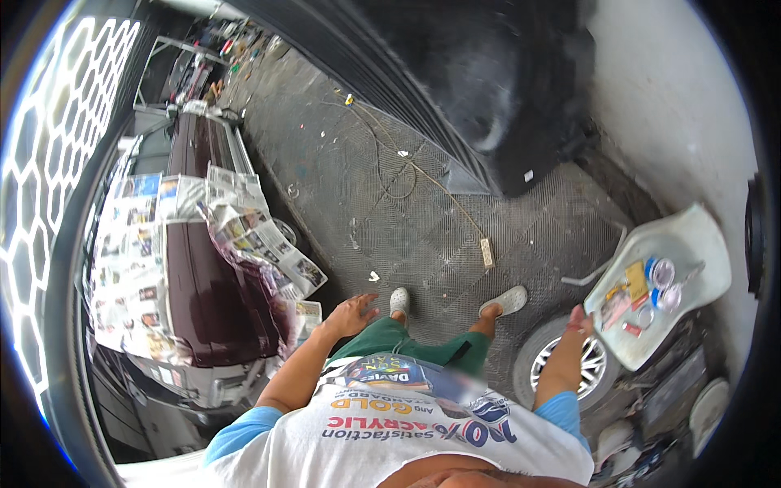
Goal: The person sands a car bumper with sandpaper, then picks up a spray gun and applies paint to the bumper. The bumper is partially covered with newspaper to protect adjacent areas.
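Note:
My left hand (355, 314) hangs beside the newspaper-masked maroon car (218, 306), empty, fingers apart. At the right, my right hand (579, 323) grips the edge of a white plastic chair (665, 333), or is curled right against it. On that chair sit small round containers (660, 272) with blue lids or labels, a tan pad (637, 279), a small red item (632, 328) and other small things I cannot make out. Newspaper sheets (130, 301) and crumpled pinkish plastic partly cover the car.
A large black vehicle body or panel (439, 89) fills the top middle. A hose (443, 203) runs to a small block (487, 253) on the grey textured floor (374, 236). A wheel (551, 358) and a bent metal bar (590, 275) lie right. A white wall (675, 98) is beyond.

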The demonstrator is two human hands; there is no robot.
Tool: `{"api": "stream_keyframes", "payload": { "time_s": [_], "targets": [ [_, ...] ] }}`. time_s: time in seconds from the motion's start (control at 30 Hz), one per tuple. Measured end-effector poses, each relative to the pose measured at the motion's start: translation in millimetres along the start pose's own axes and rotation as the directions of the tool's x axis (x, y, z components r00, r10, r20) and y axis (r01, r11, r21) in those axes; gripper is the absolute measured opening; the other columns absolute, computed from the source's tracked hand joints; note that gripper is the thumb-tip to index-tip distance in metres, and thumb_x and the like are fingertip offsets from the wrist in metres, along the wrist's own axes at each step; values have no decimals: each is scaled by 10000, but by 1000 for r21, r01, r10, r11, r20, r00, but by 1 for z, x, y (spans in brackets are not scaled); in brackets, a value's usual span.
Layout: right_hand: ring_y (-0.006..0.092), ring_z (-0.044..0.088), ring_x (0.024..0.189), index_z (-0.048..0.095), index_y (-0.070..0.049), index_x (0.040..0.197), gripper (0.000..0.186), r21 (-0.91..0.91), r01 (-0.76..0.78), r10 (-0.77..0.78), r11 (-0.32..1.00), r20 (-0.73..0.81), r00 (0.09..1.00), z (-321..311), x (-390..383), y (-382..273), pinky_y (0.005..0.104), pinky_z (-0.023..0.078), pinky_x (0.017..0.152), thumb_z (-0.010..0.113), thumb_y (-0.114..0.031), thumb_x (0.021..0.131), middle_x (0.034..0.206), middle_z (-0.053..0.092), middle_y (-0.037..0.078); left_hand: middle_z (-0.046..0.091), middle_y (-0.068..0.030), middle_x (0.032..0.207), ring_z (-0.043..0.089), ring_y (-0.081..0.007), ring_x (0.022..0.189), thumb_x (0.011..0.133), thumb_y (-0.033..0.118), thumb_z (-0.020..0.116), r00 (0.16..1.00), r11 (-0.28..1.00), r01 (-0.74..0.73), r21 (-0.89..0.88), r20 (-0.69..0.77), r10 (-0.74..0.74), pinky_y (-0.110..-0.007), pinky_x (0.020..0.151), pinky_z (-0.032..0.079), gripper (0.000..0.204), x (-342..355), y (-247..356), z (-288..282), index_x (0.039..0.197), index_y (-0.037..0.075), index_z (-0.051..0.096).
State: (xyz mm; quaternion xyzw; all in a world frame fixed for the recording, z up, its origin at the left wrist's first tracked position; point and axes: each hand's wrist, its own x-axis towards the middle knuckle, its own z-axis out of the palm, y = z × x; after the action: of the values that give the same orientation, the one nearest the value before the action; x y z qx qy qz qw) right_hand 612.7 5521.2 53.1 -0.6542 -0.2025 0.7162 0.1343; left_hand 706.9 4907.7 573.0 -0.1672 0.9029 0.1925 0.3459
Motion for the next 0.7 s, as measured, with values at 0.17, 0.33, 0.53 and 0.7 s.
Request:
{"api": "stream_keyframes", "payload": {
  "time_s": [0.17,0.33,0.53,0.7],
  "targets": [
    [248,616,580,633,-135,1179,247,-778,200,252,596,418,873,-8,-111,62,420,510,468,664,-128,934,819,643,86,628,-232,1431,652,-392,1257,1029,406,611,997,980,47,-195,-57,-59,-448,1098,496,580,-23,-86,34,1466,27,568],
    [210,708,718,606,-77,1404,452,-862,486,337,-140,421,843,28,-264,126,404,609,601,677,-265,1000,927,721,79,653,-222,1412,664,-365,1268,1017,417,628,950,819,282,-500,28,-310,-432,1113,489,602,-46,-184,73,1483,41,568],
    [177,684,674,617,-27,1349,411,-608,688,368,-397,582,726,87,-394,211,350,591,562,667,-253,1010,891,698,56,626,-203,1464,550,-364,1414,1030,420,637,793,420,531,-735,257,-552,-449,1191,413,594,-68,-344,179,1495,57,572],
    [284,737,804,646,-7,1336,448,79,796,542,-600,772,332,141,-469,308,421,599,774,699,-265,974,990,758,164,656,-210,1423,588,-343,1375,1019,389,669,639,-5,397,-918,280,-717,-428,1172,427,540,-86,-442,230,1438,51,631]
  ]
}}
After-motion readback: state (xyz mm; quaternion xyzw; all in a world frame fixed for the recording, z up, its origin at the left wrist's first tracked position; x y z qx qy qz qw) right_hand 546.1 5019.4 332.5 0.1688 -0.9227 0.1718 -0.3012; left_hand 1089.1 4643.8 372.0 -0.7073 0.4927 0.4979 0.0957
